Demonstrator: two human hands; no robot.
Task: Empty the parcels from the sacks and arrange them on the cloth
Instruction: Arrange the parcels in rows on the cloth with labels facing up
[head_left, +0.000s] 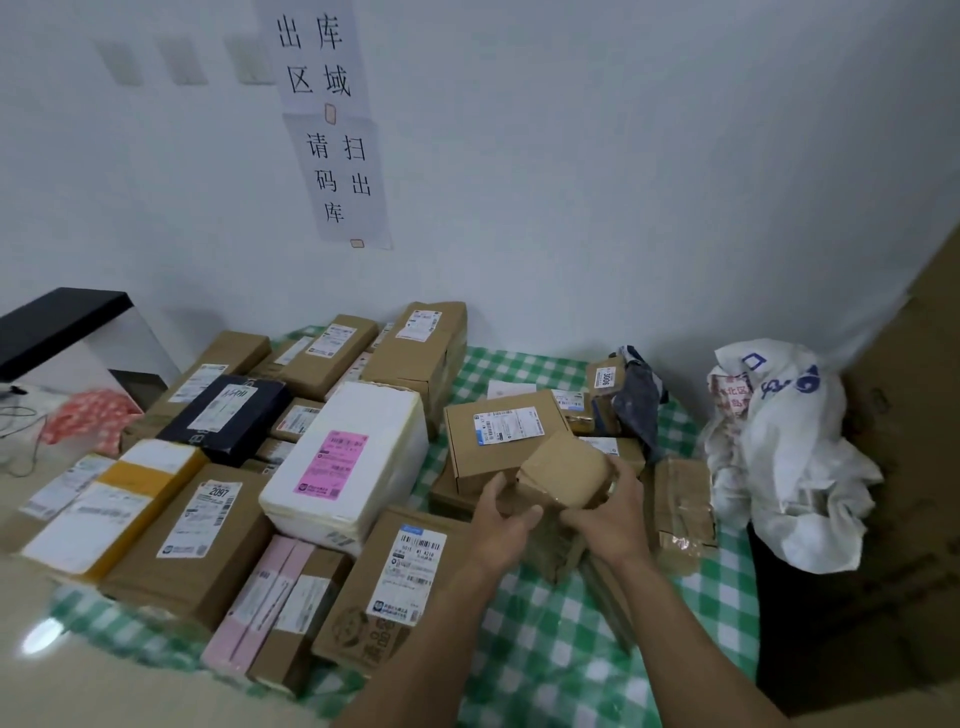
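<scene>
I have both hands clamped on one small brown carton (563, 470): my left hand (506, 512) cups its lower left corner, my right hand (605, 501) wraps its right side with fingers curled round. The carton is tilted, lifted just above the parcels near the right side of the green checked cloth (550, 670). Behind it lies a flat brown box (501, 434) with a white label. A white sack (784, 457) slumps off the cloth's right edge. Readable: "2097" on a brown parcel (208, 535) at the left, "3006" on a small box (605, 376) at the far edge.
</scene>
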